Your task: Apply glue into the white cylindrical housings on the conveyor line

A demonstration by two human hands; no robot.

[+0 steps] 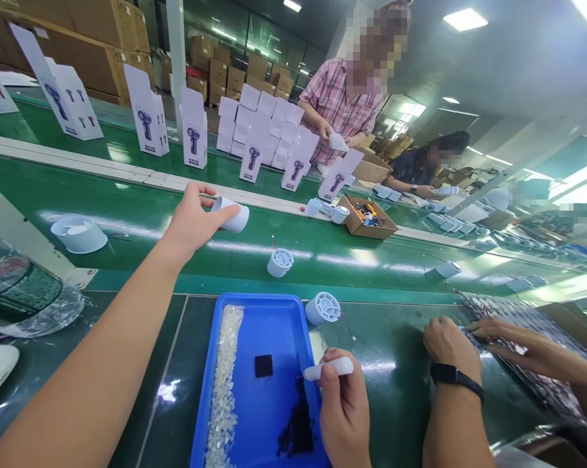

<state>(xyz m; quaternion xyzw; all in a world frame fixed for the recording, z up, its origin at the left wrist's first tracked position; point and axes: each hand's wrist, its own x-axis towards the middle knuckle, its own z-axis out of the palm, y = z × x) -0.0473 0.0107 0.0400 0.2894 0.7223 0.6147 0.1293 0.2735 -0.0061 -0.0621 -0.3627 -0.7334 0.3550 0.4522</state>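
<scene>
My left hand [194, 220] pinches a pale blue cylindrical housing [235, 216] between thumb and fingers, above the green conveyor belt [195, 257]. Low in the view, my right hand [346, 409] is closed around a short white pen-like tool [331, 368], its narrow tip pointing left over the right rim of a blue tray [261, 299]. Inside that tray, small clear pieces [225, 383] line the left side. A black square [263, 366] lies mid-tray, and loose black bits [298, 422] are heaped at the right. Beside the tray's upper right corner sits a fan-like round part [324, 307] with a wire.
Another fan part [280, 262] and a pale blue ring [78, 234] stand on the belt. White printed boxes [194, 130] line the far ledge near a cardboard box [370, 218]. At right, a co-worker's hands [449, 344] work close by. Two people are across the line.
</scene>
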